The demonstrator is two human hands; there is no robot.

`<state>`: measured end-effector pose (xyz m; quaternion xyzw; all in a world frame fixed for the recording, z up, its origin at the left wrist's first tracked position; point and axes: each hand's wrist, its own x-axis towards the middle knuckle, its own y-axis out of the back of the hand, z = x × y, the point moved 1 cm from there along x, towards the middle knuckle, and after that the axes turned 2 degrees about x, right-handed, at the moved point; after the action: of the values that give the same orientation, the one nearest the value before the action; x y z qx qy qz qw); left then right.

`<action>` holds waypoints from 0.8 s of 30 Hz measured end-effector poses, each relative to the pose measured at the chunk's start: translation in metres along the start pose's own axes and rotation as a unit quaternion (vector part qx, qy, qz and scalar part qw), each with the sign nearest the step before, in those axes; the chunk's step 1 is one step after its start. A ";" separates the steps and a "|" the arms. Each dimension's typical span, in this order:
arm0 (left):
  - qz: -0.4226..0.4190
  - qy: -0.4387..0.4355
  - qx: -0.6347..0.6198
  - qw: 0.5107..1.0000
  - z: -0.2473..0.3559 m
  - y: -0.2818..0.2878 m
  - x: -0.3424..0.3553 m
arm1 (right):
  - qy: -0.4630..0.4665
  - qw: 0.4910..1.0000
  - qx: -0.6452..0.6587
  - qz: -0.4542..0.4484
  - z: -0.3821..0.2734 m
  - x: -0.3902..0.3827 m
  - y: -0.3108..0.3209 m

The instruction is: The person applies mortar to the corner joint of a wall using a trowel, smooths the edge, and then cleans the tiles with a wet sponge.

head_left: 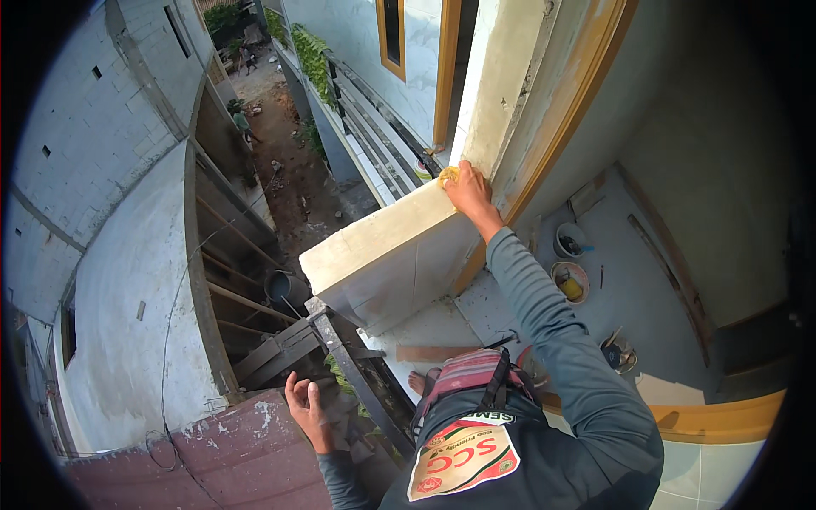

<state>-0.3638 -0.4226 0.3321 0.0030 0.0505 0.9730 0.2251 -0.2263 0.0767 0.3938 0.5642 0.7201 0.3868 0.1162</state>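
My right hand (470,194) is closed on a yellow sponge (449,176). It presses the sponge to the inner corner where the pale plastered top of a low wall (378,231) meets a taller upright wall edge (503,102). My right arm stretches forward over the low wall. At the lower left, my left hand (309,415) is raised with its fingers bent and apart, holding nothing. Near it runs a dark metal railing (355,367) that meets the end of the low wall.
Behind the low wall, the ground drops to a dirt alley (293,174) far below. On the tiled floor to the right stand a white bucket (571,241), another bucket with something yellow inside (569,282) and a dark container (619,353). A wooden board (435,352) lies nearby.
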 end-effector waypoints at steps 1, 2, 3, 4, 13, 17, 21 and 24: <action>0.022 0.004 0.006 1.000 -0.004 0.006 -0.002 | 0.023 0.981 -0.185 0.054 -0.003 0.000 -0.002; 0.027 0.004 0.006 1.000 0.000 0.006 -0.005 | 0.027 0.982 -0.182 0.051 -0.010 -0.005 -0.008; 0.030 0.004 0.000 1.000 0.003 0.004 -0.004 | 0.019 0.987 -0.153 0.044 -0.020 -0.014 -0.015; 0.032 0.003 -0.005 0.999 0.006 0.000 -0.001 | 0.009 0.992 -0.124 0.037 -0.031 -0.026 -0.023; 0.003 -0.162 -0.053 0.985 0.100 -0.104 0.045 | 0.200 0.908 0.256 -0.264 -0.159 -0.190 -0.083; -0.046 -0.227 0.000 0.973 0.123 -0.148 0.064 | 0.113 0.898 0.318 -0.281 -0.067 -0.203 -0.042; -0.110 -0.257 0.143 0.949 0.142 -0.211 0.068 | -0.101 0.913 0.251 -0.307 0.082 -0.227 -0.011; -0.158 -0.262 0.188 0.933 0.153 -0.278 0.079 | -0.288 0.909 0.156 -0.257 0.209 -0.252 0.003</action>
<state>-0.3088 -0.1250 0.4557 0.2917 0.1716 0.8623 0.3766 -0.0132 -0.0620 0.1875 0.4572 0.8266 0.0469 0.3249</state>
